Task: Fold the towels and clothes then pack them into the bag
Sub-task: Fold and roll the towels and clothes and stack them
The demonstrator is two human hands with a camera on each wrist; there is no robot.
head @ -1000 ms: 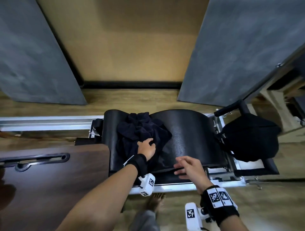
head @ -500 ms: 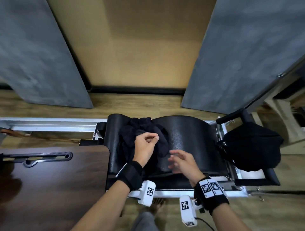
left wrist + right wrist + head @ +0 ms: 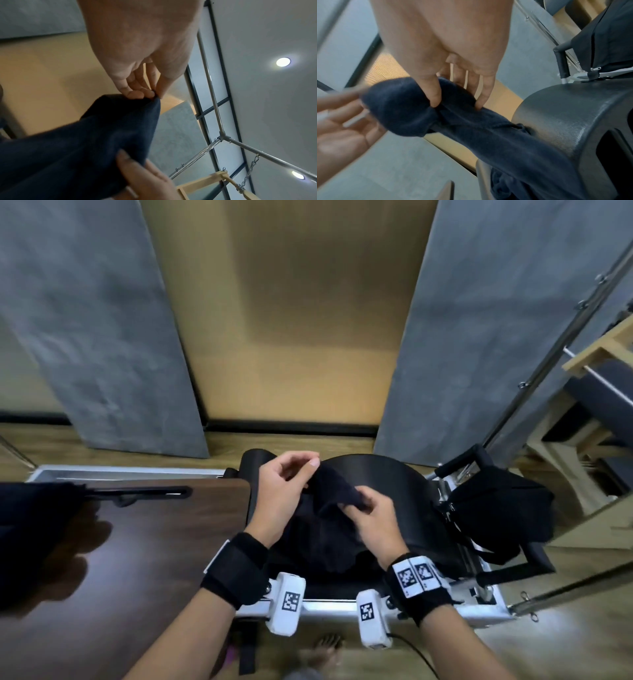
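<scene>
Two recessed ceiling lights [image 3: 283, 62] are supplying dim, warm illumination, and the glossy wooden table [image 3: 144, 546] is reflecting soft glare and dark shadows. Wide-angle distortion is bending edges; motion blur is smearing the left hand [image 3: 342, 129] in the right wrist view

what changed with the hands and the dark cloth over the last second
Both hands rose off the black curved pad with the dark cloth. The left hand, which was pressing on the heap, now pinches an edge. The right hand, which lay on the pad beside it, now grips the cloth too. Part of the cloth still lies on the pad. The black bag and wooden board stayed put.
</scene>
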